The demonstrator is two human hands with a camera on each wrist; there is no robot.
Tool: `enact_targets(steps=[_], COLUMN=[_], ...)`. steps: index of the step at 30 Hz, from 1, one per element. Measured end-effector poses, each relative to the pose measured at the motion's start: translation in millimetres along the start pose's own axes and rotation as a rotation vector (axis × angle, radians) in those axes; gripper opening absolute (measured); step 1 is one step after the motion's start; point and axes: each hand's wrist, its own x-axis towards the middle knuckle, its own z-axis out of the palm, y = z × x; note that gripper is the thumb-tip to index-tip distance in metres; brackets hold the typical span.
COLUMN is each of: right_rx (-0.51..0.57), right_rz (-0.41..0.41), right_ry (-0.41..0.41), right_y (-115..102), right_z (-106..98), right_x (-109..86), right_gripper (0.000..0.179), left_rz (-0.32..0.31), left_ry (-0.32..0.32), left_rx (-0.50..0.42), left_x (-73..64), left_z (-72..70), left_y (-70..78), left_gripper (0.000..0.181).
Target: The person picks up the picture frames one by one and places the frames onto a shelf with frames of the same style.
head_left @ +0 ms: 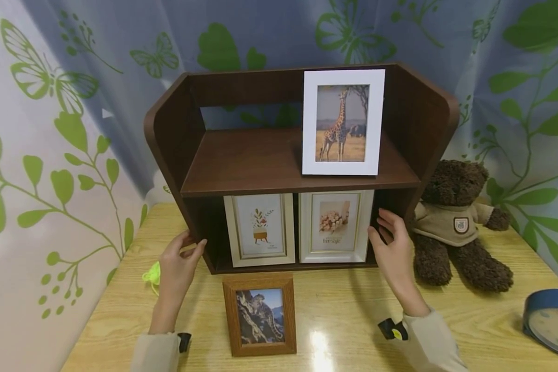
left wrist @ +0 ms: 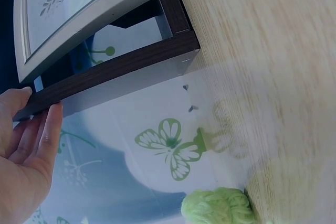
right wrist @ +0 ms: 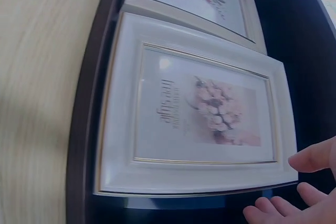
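A dark brown two-tier shelf (head_left: pixel 246 160) stands on the table. My left hand (head_left: pixel 179 266) grips the front edge of its left side panel, thumb inside and fingers outside in the left wrist view. On the lower tier stand a beige picture frame (head_left: pixel 260 227) with a potted plant print and a white picture frame (head_left: pixel 336 227) with a flower print. The right thumb touches that white frame's edge in the right wrist view; the other fingers of my right hand (head_left: pixel 395 253) are spread beside it. A white giraffe picture frame (head_left: pixel 343 124) stands on the upper tier.
A wooden picture frame (head_left: pixel 260 315) with a leopard picture stands before the shelf. A brown teddy bear (head_left: pixel 455 222) sits at its right, a blue clock (head_left: pixel 553 323) near the right edge. Something bright green and fluffy (left wrist: pixel 218 205) lies left of the shelf, by a patterned curtain.
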Motion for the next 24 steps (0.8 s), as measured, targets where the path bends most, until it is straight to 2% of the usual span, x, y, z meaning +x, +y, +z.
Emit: enact_targets(steps=[6,12,24], right_rx=[-0.063,-0.152,-0.139], right_rz=[0.005,-0.034,-0.024], right_ry=[-0.010,0.000,0.100], right_y=[-8,-10,-7], right_z=[-9,-23,-49], right_x=[-1.4,3.4,11.8], right_gripper=[0.042,0.034,0.028], left_rz=[-0.008,-0.005,-0.026], left_ry=[-0.006,-0.006,-0.017], left_rx=[0.006,0.001,0.008], left_x=[-0.7,-0.6,-0.6], left_z=[0.3,0.4,-0.6], left_y=[-1.1,-0.4,0.1], left_gripper=[0.031,0.030,0.031])
